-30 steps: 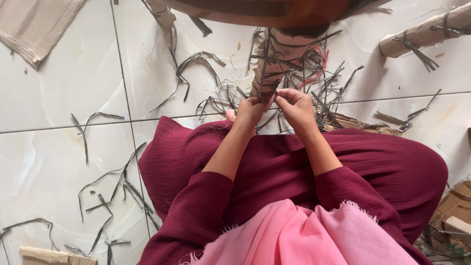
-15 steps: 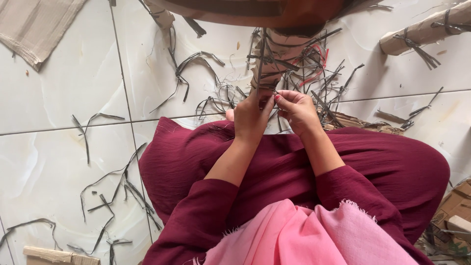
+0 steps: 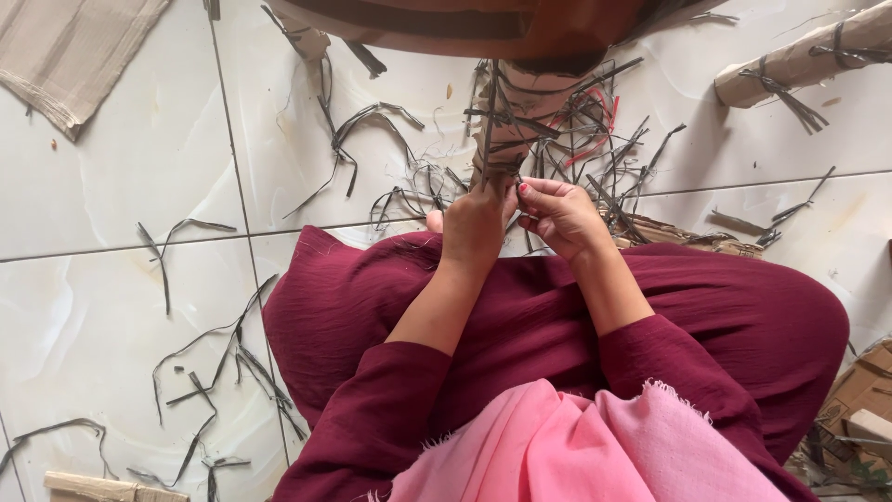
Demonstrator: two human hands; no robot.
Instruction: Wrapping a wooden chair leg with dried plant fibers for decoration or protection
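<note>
I sit on a white tiled floor in dark red clothes with a pink scarf. In front of my knees stands a rolled cardboard bundle [image 3: 517, 116] wrapped with dark strips. My left hand [image 3: 476, 221] and my right hand [image 3: 557, 216] meet at its lower end. Both pinch a thin dark strip [image 3: 509, 170] that is tied around the bundle. The fingertips of the two hands are close together. The exact knot is hidden behind my fingers.
Loose dark strips [image 3: 218, 349] lie scattered over the tiles at left and around the bundle, with a few red ones [image 3: 595, 139]. Another tied cardboard roll [image 3: 799, 58] lies at top right. Flat cardboard pieces [image 3: 70, 51] rest at top left, and more cardboard [image 3: 859, 390] at lower right.
My left hand has turned and risen slightly toward the bundle's end. My right hand has drawn in closer to it, fingers curling on the strip.
</note>
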